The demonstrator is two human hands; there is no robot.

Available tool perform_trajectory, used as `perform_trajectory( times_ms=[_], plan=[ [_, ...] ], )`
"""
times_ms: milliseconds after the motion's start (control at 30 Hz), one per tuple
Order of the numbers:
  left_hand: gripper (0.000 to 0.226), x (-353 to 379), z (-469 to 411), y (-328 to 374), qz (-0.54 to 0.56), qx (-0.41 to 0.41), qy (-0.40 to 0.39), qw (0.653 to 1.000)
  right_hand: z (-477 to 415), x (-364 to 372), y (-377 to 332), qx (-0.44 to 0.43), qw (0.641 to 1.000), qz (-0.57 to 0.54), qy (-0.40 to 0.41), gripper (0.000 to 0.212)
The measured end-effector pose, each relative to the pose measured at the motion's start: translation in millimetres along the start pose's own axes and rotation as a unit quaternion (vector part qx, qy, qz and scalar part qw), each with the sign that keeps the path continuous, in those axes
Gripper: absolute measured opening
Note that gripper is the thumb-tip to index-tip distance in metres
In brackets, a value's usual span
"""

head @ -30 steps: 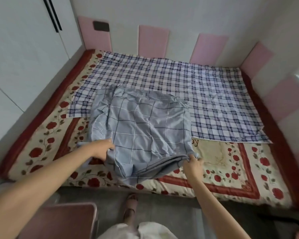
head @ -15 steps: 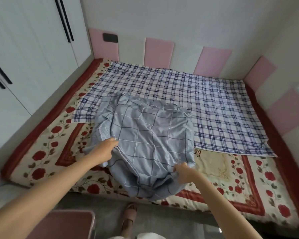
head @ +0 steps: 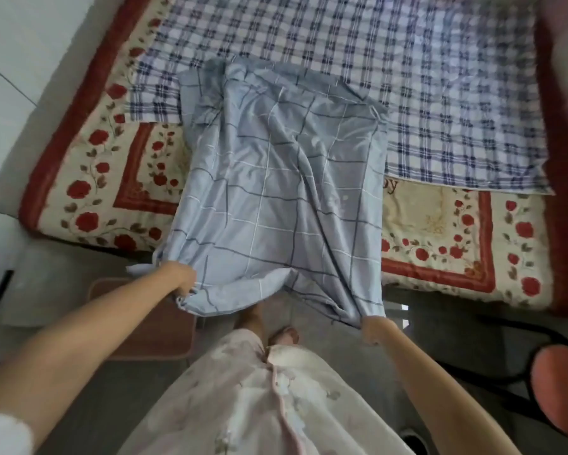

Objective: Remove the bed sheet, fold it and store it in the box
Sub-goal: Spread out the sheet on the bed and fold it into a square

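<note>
The light blue checked bed sheet (head: 276, 198) is folded into a long panel that hangs off the bed's near edge toward me. My left hand (head: 177, 279) grips its near left corner. My right hand (head: 372, 328) grips its near right corner below the mattress edge. The sheet's far end still rests on the blue-and-white plaid cloth (head: 423, 77). A pinkish box (head: 138, 320) stands on the floor under my left forearm, partly hidden by it.
The mattress carries a cream quilt with red roses (head: 92, 178) and a red border. A white wardrobe (head: 3, 77) is at left. A round orange stool (head: 561, 395) stands at the lower right. My feet and pale dress are below the sheet.
Both hands have pulled the sheet's near edge back off the bed toward me, stretching it long. The view has tilted down, so the floor and my dress now show.
</note>
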State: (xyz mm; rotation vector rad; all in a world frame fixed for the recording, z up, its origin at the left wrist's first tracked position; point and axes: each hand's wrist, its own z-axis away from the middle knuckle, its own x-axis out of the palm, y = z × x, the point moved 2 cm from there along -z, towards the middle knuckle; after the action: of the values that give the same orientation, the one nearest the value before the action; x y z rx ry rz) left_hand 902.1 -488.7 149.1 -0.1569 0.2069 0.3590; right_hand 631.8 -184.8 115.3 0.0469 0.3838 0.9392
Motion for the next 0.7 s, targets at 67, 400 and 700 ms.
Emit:
perform_trajectory(
  times_ms=[67,400,700],
  plan=[
    [0.011,14.6,-10.2,-1.2,0.041,-0.014,-0.026,0.999,-14.9,16.8,-1.6,-0.004,0.999,0.014,-0.037,0.047],
    [0.031,-139.5,-17.1,-86.2,0.551,-0.040,0.295,0.780,-11.3,-155.1,37.7,0.062,0.734,-0.668,0.107,0.022],
    [0.040,-471.1,411.5,-200.5,0.552,0.219,0.799,0.097,342.2,-522.9,148.9,-0.393,0.125,-0.737,0.535,0.022]
  ],
)
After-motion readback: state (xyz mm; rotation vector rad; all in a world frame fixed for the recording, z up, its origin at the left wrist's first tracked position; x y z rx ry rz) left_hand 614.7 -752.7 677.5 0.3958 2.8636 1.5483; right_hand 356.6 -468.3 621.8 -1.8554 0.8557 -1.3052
